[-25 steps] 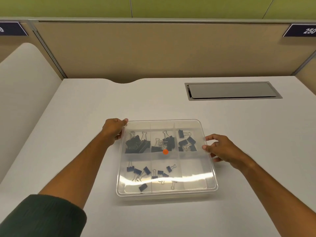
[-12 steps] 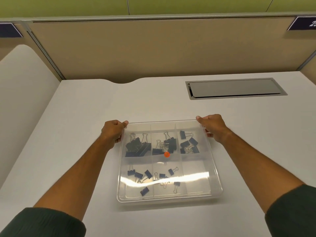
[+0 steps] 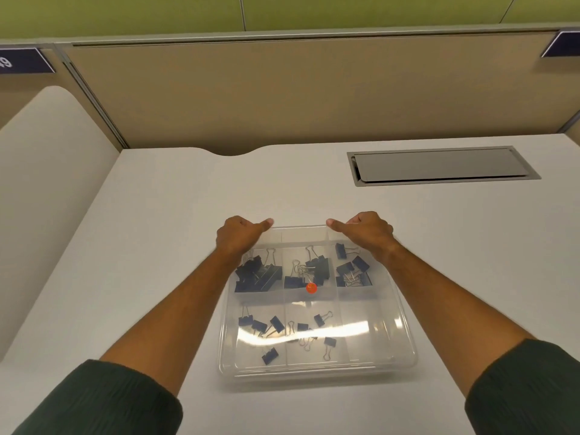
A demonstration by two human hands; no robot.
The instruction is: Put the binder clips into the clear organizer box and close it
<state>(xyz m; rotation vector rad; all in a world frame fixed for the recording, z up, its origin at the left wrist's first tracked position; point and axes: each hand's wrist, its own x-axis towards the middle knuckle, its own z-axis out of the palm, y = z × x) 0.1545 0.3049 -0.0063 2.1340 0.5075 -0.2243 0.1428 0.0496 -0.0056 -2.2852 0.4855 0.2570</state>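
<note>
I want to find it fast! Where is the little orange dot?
Look at the clear organizer box lying on the white desk. Go to the middle compartment of its far row. The orange dot sits at that compartment's near edge, the only bright round thing among dark binder clips.

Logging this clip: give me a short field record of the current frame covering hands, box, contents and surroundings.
left hand: fingers curled over the box's far left corner, thumb along the far edge
right hand: same at the far right corner
organizer box: clear, lid on, flat on the desk
binder clips: inside, in five of six compartments; near right one has none
orange dot: mid-box
cable hatch: far right, shut
</note>
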